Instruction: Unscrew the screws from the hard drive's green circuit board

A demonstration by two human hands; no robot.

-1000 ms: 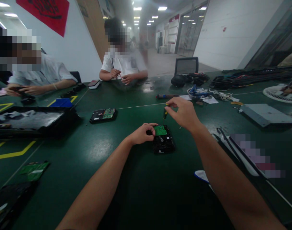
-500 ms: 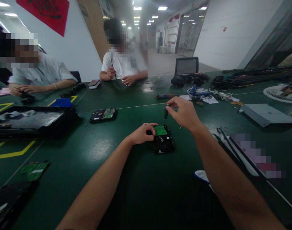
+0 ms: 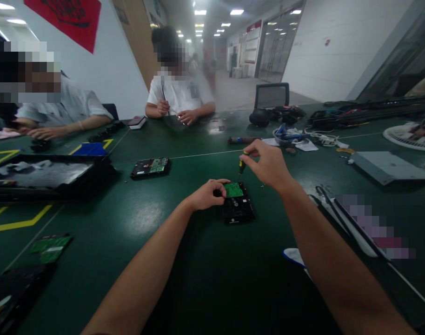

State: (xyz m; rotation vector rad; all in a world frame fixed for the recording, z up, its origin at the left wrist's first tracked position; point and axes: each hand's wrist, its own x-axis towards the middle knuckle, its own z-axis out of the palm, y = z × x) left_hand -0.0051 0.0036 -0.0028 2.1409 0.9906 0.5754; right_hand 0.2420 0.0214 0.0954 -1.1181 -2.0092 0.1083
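Note:
A black hard drive (image 3: pixel 237 208) with a green circuit board (image 3: pixel 232 189) on top lies in the middle of the dark green table (image 3: pixel 136 218). My left hand (image 3: pixel 206 194) is closed on the drive's left far corner and steadies it. My right hand (image 3: pixel 266 164) pinches a small screwdriver (image 3: pixel 241 166) with a yellow and black handle. The screwdriver stands almost upright, its tip at the far edge of the circuit board.
A second hard drive (image 3: pixel 150 167) lies to the left, a black tray (image 3: pixel 45 174) beyond it, and a loose green board (image 3: pixel 50 247) near the left front. Two people sit across the table at work. Cables and tools (image 3: pixel 292 133) and a grey metal box (image 3: pixel 387 166) lie at right.
My right hand has turned the screwdriver a little between its fingers; its handle shows yellow again. My left hand and the drive have not moved.

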